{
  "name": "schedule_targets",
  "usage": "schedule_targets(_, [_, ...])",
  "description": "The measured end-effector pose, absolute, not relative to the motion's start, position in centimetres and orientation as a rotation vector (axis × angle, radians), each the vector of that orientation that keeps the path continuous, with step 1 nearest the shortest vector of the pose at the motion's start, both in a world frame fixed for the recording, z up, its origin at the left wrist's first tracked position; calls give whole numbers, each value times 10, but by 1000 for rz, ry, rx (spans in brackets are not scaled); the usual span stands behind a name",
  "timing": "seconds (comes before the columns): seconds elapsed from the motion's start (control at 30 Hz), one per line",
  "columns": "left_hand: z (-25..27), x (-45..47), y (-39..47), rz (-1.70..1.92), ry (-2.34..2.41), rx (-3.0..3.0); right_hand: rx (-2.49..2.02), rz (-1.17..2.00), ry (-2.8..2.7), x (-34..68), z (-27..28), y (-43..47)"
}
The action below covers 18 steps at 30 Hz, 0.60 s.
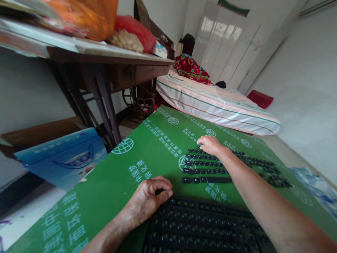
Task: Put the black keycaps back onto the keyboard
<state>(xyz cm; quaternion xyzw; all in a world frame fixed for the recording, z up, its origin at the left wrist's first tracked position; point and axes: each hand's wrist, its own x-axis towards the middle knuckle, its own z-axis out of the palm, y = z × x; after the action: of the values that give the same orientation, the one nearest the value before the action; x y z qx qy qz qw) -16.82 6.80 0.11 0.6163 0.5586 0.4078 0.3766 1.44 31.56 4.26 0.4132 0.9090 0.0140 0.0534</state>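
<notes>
A black keyboard base (202,226) with its keycaps off lies at the near edge of my view, showing rows of bare switches. Beyond it, loose black keycaps (205,163) are laid out in rows on the green board. My right hand (209,144) reaches to the far left end of these rows, its fingers pinched at a small dark keycap (199,146). My left hand (155,191) rests by the base's upper left corner, thumb and forefinger closed together. Whatever they may hold is hidden. My right forearm covers part of the keycap rows.
The green board (158,151) bears white printed lettering and globes. At left stands a table (110,58) with orange and red bags on top, and a blue bag (68,158) below. A bed (218,102) is behind the board, and plastic wrapping (316,186) lies at right.
</notes>
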Motion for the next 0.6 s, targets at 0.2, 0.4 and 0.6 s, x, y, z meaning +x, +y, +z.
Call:
schedule_targets(0.2, [0, -167, 68, 1054, 1421, 1541, 1193, 49, 2695, 6, 39, 325])
schedule_targets(0.4, [0, -166, 67, 1062, 1430, 1536, 1182, 30, 2692, 0, 39, 324])
schedule_targets(0.6, [-1, -165, 67, 1089, 1394, 1508, 1256, -75, 2789, -5, 51, 310])
